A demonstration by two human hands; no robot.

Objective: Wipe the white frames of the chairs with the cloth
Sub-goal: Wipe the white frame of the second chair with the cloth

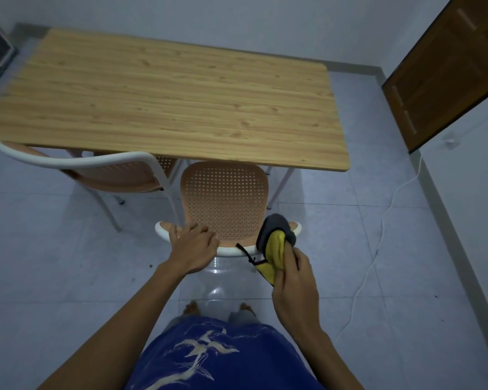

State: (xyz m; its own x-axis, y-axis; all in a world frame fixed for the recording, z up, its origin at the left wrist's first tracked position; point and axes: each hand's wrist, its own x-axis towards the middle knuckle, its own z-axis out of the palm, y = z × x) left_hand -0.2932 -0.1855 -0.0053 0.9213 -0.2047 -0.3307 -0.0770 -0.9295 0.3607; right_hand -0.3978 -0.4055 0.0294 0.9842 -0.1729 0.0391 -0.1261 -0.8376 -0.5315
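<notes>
The cloth (275, 244), yellow with a grey face, sits bunched in the right hand (295, 285), whose fingers (290, 258) curl closed around it at the right end of the chair's white frame (228, 251). The left hand (193, 249) rests on the frame's left part, its fingers relaxed and spread.

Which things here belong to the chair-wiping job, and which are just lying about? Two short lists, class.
Job: cloth, gripped by right hand; near chair's white frame, under left hand; second chair's white frame.
Lying about: wooden table; white cable on floor; brown door.
</notes>
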